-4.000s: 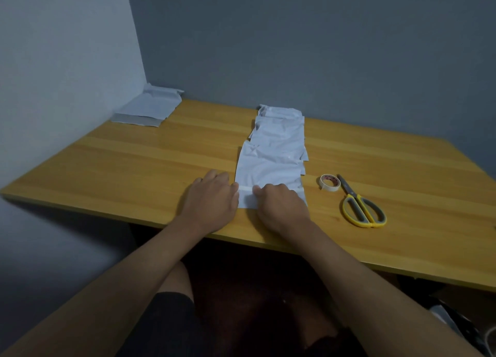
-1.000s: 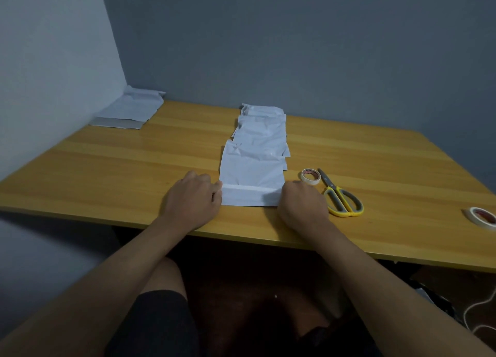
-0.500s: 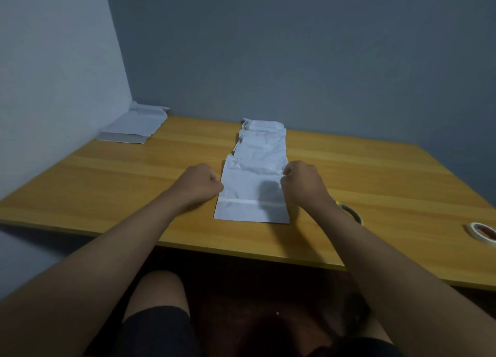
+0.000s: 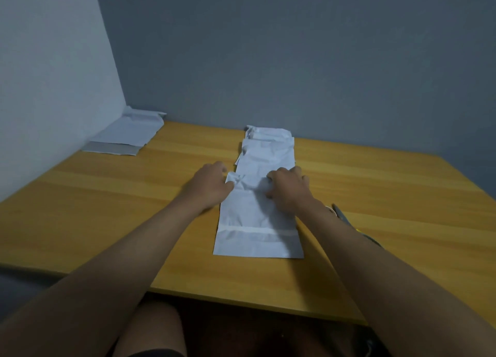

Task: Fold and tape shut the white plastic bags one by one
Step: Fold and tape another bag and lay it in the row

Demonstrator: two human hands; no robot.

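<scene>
Fingers [image 4: 271, 181] of both hands now pinch the far end of the nearest flat white plastic bag [image 4: 257, 222], having left its taped near edge. Left hand [image 4: 210, 183] and right hand [image 4: 288, 190] crumple the plastic between them; probably the next fold starting.

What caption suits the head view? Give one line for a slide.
Both hands, left hand and right hand, grip the far end of the taped white bag on the wooden table.

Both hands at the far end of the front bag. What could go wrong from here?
1. Both hands, left hand and right hand, grip the front bag where it meets the row of bags behind; lifting may drag those.
2. The scissors lie by the right forearm and could be knocked.
</scene>
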